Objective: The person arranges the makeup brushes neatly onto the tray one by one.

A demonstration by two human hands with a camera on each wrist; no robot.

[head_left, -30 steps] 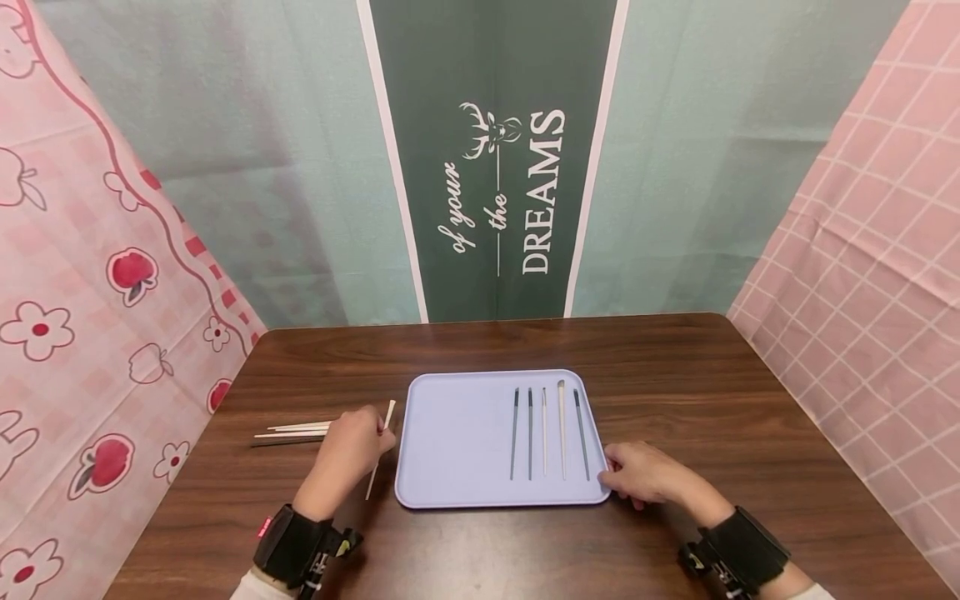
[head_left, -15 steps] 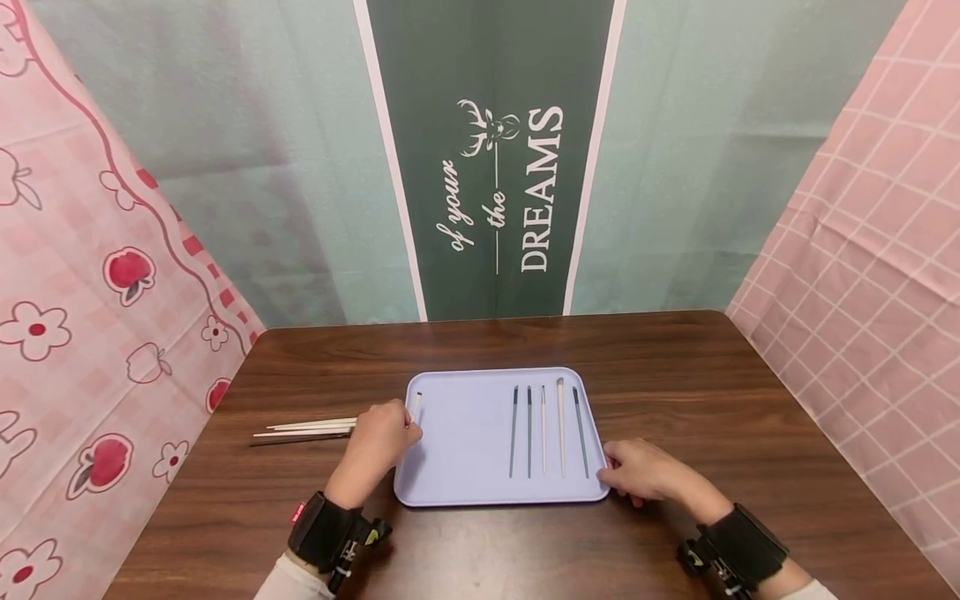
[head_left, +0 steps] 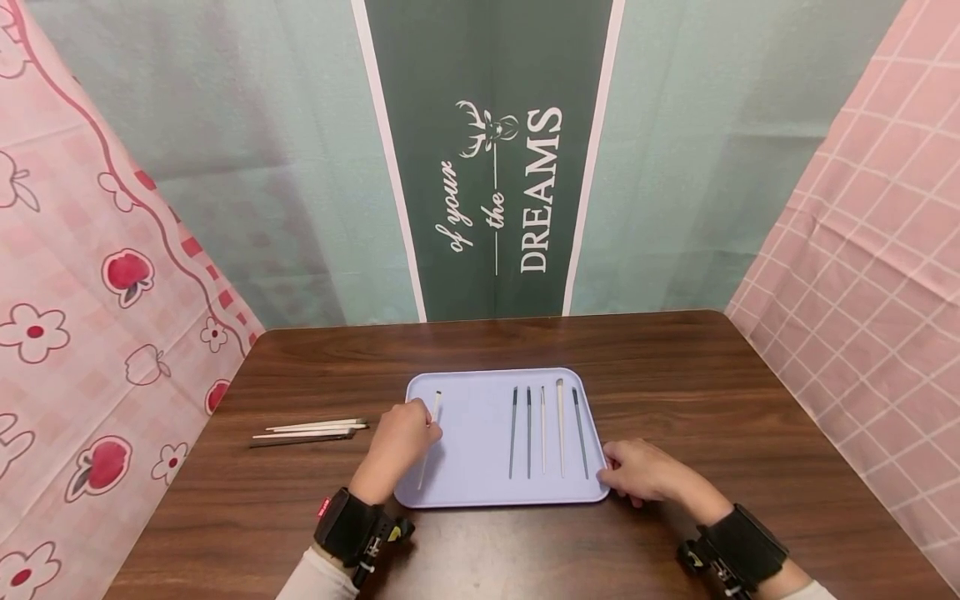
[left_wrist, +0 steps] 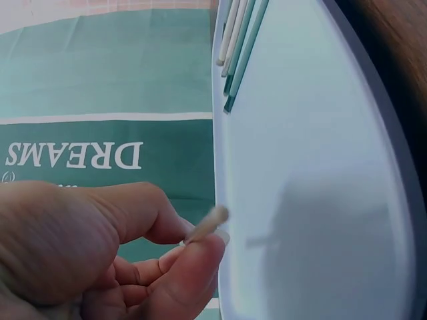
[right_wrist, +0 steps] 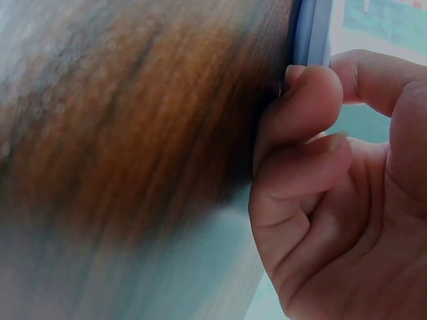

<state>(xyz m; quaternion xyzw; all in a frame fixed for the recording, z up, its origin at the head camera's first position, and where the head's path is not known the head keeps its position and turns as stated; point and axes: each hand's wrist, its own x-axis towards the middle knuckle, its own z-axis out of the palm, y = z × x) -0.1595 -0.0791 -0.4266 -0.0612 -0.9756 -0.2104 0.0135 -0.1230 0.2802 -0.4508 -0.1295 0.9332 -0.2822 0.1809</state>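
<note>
Head view: your left hand, left of centre in the lower half of the frame, pinched a pale brush. The brush slanted over the left part of the lavender tray, dark tip toward the top of the frame; you could not tell whether it touched the tray. Your right hand, lower right, was clamped on the tray's right rim near the lower corner. Your hands were well apart.

Handling, as judged: the brush looked light, stiff and slim, apt to roll; mid-handle seemed your best hold, clear of the delicate bristles. The tray looked rigid, smooth and likely to slide if you left it unbraced.

Surface: five brushes lay side by side on the tray's right half. A loose bundle of brushes lay left of the tray on the dark wood-grain table.

Room: a green backdrop with white lettering filled the upper centre; pink cloths flanked you at both frame edges.
</note>
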